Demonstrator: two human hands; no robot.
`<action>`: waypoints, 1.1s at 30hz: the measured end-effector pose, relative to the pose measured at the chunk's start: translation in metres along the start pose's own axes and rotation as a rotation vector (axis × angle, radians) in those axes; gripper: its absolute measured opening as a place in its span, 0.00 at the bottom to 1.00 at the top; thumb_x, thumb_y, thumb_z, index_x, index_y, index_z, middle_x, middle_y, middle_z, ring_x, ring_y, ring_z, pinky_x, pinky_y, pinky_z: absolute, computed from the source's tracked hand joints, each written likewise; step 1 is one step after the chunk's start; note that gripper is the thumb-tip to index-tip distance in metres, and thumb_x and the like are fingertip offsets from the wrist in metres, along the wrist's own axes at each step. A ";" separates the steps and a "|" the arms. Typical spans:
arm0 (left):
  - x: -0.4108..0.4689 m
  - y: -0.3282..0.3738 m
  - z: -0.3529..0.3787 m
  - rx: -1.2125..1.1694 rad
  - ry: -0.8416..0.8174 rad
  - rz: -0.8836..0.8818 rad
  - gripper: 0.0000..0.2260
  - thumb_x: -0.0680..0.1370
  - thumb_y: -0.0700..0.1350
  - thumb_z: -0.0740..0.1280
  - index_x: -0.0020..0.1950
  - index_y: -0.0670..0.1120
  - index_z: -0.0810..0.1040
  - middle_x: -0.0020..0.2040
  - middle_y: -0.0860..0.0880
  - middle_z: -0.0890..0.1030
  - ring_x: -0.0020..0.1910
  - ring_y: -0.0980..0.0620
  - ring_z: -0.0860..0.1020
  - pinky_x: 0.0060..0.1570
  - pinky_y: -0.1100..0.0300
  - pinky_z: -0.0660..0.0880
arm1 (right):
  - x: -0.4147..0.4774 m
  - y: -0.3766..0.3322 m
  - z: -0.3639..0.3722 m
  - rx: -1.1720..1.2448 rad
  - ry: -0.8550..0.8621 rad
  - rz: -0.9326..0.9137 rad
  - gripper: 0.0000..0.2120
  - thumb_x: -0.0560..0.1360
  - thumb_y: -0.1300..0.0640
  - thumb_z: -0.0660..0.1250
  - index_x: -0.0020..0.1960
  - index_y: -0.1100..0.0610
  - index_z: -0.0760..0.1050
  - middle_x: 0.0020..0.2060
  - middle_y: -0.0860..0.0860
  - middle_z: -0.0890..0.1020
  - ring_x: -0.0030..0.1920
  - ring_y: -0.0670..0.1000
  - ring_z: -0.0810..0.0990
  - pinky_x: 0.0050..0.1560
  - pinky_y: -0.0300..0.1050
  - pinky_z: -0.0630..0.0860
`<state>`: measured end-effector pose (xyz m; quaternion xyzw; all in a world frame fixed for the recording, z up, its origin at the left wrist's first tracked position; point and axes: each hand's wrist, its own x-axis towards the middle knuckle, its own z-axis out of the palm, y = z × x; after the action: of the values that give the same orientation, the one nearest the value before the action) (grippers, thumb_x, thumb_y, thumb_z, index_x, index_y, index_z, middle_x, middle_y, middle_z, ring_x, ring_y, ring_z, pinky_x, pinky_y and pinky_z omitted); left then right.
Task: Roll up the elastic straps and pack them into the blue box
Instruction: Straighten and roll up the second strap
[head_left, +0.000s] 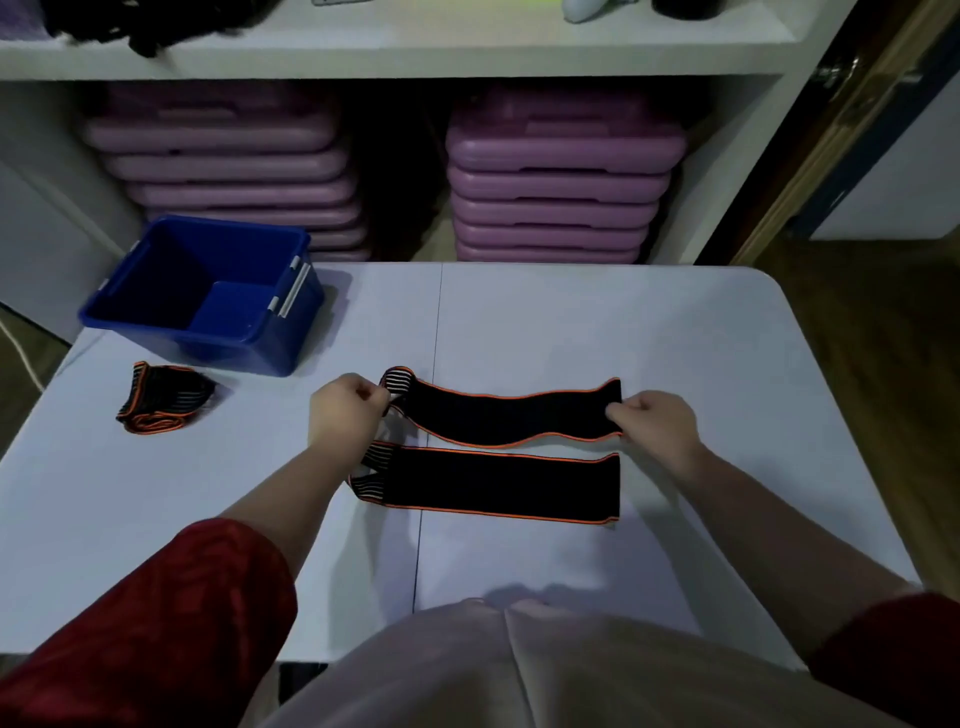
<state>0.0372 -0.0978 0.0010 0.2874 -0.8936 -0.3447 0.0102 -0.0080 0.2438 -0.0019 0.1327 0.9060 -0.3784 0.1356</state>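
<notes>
Head view: left hand (347, 410) and right hand (655, 423) pinching opposite ends of black orange-edged elastic strap (511, 418), right of empty blue plastic box (208, 296) on white desk (623, 322). Risk: slack, wavy band rolling crooked; loosened pinch letting elastic recoil.

Box (208, 301) far left on table (675, 332), rolled strap (163, 397) before it, two flat straps (509, 415) mid-table

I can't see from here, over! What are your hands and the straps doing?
Left hand and right hand pinching ends of far strap. Near strap flat. Bundle beside blue box, box empty. Nothing blocking.
</notes>
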 end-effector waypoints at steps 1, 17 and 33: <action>-0.008 0.000 -0.007 -0.017 -0.003 0.018 0.07 0.72 0.46 0.65 0.38 0.45 0.80 0.37 0.49 0.82 0.37 0.51 0.78 0.28 0.65 0.67 | -0.009 0.004 -0.002 0.001 0.010 -0.001 0.11 0.67 0.54 0.66 0.28 0.56 0.70 0.26 0.54 0.69 0.30 0.50 0.69 0.32 0.45 0.63; -0.059 -0.066 -0.013 0.198 -0.053 0.125 0.10 0.72 0.46 0.69 0.51 0.44 0.77 0.50 0.45 0.77 0.49 0.44 0.76 0.44 0.52 0.75 | -0.063 0.047 0.035 -0.091 0.061 0.026 0.11 0.66 0.54 0.71 0.41 0.58 0.71 0.30 0.52 0.74 0.36 0.58 0.75 0.34 0.47 0.67; 0.032 -0.012 0.034 0.511 -0.339 0.392 0.09 0.77 0.43 0.62 0.57 0.43 0.72 0.52 0.39 0.79 0.50 0.38 0.77 0.46 0.50 0.74 | -0.024 0.006 0.049 0.138 -0.089 0.108 0.15 0.70 0.61 0.68 0.54 0.51 0.72 0.38 0.49 0.76 0.36 0.48 0.77 0.29 0.34 0.74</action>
<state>0.0095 -0.1008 -0.0383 0.0428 -0.9780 -0.1447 -0.1442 0.0237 0.2089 -0.0306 0.1735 0.8624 -0.4375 0.1865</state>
